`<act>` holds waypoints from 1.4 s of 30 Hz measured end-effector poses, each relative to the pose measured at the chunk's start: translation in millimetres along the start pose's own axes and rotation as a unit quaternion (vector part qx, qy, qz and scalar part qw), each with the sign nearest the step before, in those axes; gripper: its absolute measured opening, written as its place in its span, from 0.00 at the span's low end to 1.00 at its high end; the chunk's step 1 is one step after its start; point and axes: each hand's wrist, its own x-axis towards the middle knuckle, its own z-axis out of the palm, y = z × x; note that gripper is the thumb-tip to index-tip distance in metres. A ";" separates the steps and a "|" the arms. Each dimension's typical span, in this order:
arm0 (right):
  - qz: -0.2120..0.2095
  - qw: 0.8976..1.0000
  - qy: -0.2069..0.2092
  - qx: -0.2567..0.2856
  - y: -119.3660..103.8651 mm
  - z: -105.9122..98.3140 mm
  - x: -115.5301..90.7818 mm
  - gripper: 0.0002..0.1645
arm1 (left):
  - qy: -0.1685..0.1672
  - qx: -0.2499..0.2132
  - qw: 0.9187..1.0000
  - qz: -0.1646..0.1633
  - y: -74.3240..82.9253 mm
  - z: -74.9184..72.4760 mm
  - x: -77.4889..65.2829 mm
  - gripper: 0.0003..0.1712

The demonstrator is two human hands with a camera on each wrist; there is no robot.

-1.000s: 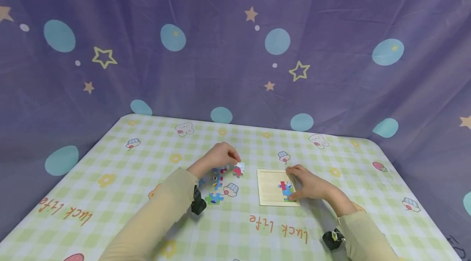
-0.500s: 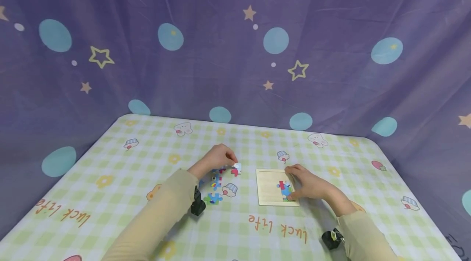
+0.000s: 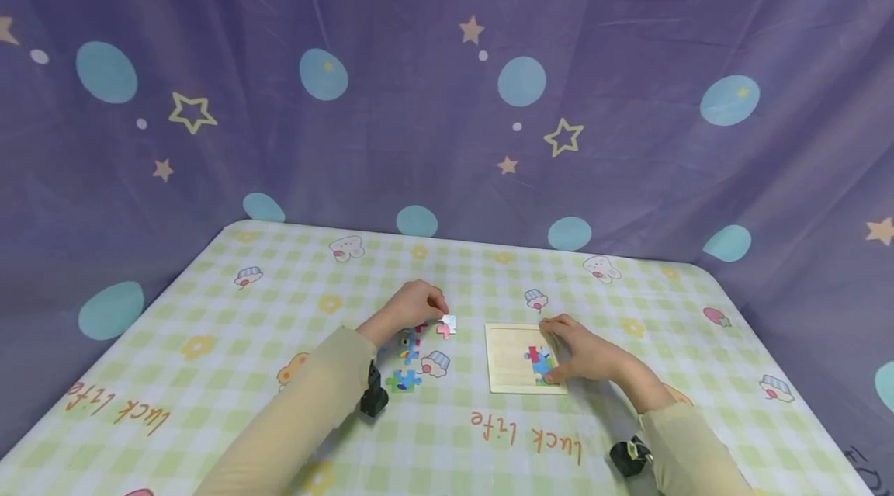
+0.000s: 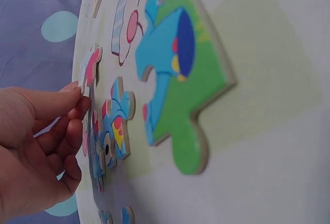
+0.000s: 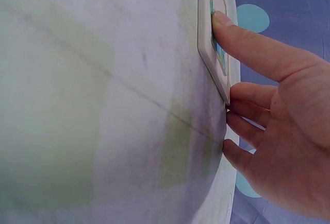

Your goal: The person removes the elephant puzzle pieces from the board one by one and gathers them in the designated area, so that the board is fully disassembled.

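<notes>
My left hand (image 3: 412,303) pinches a red-and-white jigsaw piece (image 3: 445,326) between thumb and forefinger; its other fingers curl loosely in the left wrist view. Just below that hand lie blue jigsaw pieces (image 3: 408,344), partly hidden by the wrist. Nearer the front is a green-and-blue piece (image 4: 170,59), large in the left wrist view. My right hand (image 3: 587,352) holds the right side of a shallow wooden puzzle tray (image 3: 504,356). Its thumb presses on the joined red, blue and green pieces (image 3: 538,361) inside, while the fingers sit along the tray's edge (image 5: 214,74).
A table (image 3: 293,286) with a green checked cloth carries everything; cupcakes, flowers and lettering are printed on it. Behind the far edge hangs a purple curtain (image 3: 419,131) with stars and blue dots. A black wrist camera (image 3: 373,395) sits close to the loose pieces.
The left hand has drawn slightly left with its piece, whose face now catches more light and looks paler. The right hand and the tray have stayed in place.
</notes>
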 end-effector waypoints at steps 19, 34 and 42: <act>0.006 1.000 -0.006 -0.001 2.3 2.0 -3.6 0.54 | 0.017 0.010 1.000 0.009 -3.2 1.8 -1.1 0.02; 0.006 1.000 -0.008 0.001 3.1 1.1 -2.2 0.55 | 0.009 0.001 1.000 0.023 23.5 11.3 0.2 0.03; 0.005 1.000 -0.007 0.000 2.9 1.6 -0.5 0.54 | -0.018 0.004 0.997 0.069 52.5 29.3 7.0 0.03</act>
